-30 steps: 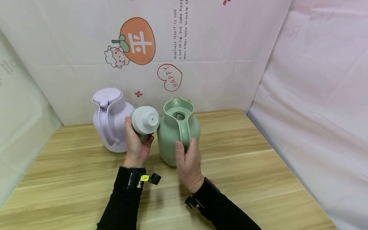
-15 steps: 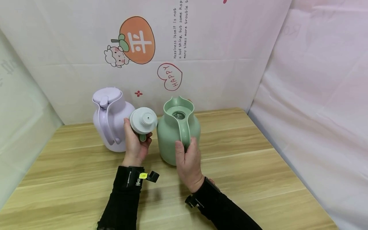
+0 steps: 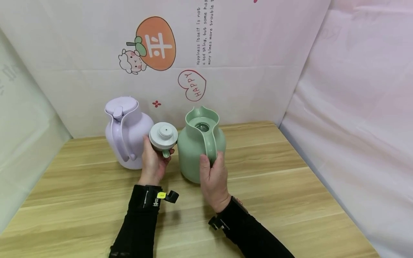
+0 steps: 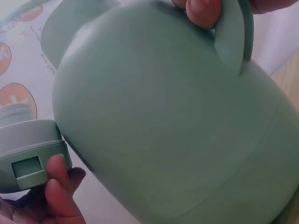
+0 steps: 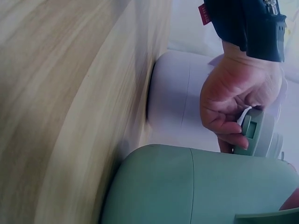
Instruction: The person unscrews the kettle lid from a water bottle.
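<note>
My left hand (image 3: 153, 167) holds the lid (image 3: 163, 136) of a vacuum jug, green outside, its pale grey threaded underside turned upward. In the left wrist view the fingers curl round the lid (image 4: 32, 140) right beside the jug's wall. The green vacuum jug (image 3: 192, 152) stands upright on the table, its mouth uncovered and a shiny liner showing inside. With thumb and fingers round the jug's handle (image 3: 210, 145), my right hand (image 3: 214, 181) grips it from the near side. The right wrist view shows the left hand (image 5: 240, 91) pinching the lid just past the green jug.
A lilac vacuum jug (image 3: 142, 125) with its lid on stands left of the green one, close behind my left hand. The wood-grain table (image 3: 274, 186) ends at a printed cloth backdrop (image 3: 245, 86), with pale cloth on both sides.
My left hand has tipped the lid so its underside faces more upward, with the lid sitting slightly lower. My right hand keeps its grip on the green jug's handle.
</note>
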`<state>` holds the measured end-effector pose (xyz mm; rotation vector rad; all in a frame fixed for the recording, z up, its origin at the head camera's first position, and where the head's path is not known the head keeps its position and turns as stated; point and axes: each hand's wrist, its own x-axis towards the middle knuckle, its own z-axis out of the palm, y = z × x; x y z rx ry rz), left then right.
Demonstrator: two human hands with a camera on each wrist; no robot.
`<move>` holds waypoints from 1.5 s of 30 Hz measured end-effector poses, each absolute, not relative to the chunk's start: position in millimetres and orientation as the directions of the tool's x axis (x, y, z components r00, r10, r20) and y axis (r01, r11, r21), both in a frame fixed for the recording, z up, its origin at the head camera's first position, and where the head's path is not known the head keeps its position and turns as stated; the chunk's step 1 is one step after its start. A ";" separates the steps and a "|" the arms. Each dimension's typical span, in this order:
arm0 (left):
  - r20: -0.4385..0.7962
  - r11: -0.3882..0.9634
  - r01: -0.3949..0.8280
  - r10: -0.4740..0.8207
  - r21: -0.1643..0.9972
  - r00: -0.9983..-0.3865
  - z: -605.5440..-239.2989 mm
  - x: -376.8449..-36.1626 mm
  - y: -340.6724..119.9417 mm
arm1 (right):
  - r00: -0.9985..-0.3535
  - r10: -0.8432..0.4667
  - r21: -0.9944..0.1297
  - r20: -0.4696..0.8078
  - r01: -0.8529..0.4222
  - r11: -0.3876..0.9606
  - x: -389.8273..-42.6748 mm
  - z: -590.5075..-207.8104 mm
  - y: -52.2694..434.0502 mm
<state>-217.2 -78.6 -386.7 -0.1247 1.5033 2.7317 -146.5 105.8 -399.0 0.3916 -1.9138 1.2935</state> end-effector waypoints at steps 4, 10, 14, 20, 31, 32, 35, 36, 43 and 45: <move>-0.096 -0.553 -0.062 -0.032 0.831 -0.995 -388.9 -219.2 -79.0 | -0.662 0.174 -0.662 0.729 -0.617 0.425 -150.6 -398.8 106.9; -0.118 -0.557 -0.075 -0.041 0.827 -0.992 -392.9 -222.1 -79.7 | -0.649 0.204 -0.658 0.733 -0.600 0.454 -158.7 -399.0 108.6; -0.127 -0.548 -0.086 -0.036 0.832 -0.991 -395.7 -224.4 -79.9 | -0.643 0.223 -0.659 0.733 -0.589 0.467 -164.9 -398.5 109.4; -0.140 -0.532 -0.112 -0.011 0.839 -0.990 -398.9 -226.3 -80.1 | -0.642 0.225 -0.660 0.733 -0.590 0.464 -173.9 -398.3 110.9; -0.117 -0.526 -0.135 0.069 0.840 -0.991 -402.2 -225.8 -81.4 | -0.649 0.232 -0.668 0.725 -0.579 0.468 -188.2 -399.3 113.3; -0.119 -0.531 -0.140 0.074 0.836 -0.990 -402.1 -225.7 -81.4 | -0.649 0.236 -0.670 0.723 -0.577 0.467 -189.2 -399.1 113.4; -0.120 -0.550 -0.152 0.093 0.821 -0.988 -402.9 -226.3 -81.9 | -0.652 0.239 -0.675 0.719 -0.574 0.464 -192.4 -399.5 113.9; -0.116 -0.556 -0.151 0.099 0.817 -0.988 -403.4 -226.8 -82.2 | -0.652 0.240 -0.676 0.719 -0.573 0.464 -193.4 -399.5 114.1; -0.094 -0.592 -0.157 0.137 0.790 -0.986 -406.2 -228.0 -83.3 | -0.649 0.247 -0.673 0.720 -0.564 0.479 -201.0 -400.1 115.1; -0.080 -0.599 -0.151 0.144 0.786 -0.986 -407.5 -228.1 -83.5 | -0.650 0.249 -0.673 0.718 -0.558 0.486 -203.3 -400.7 115.5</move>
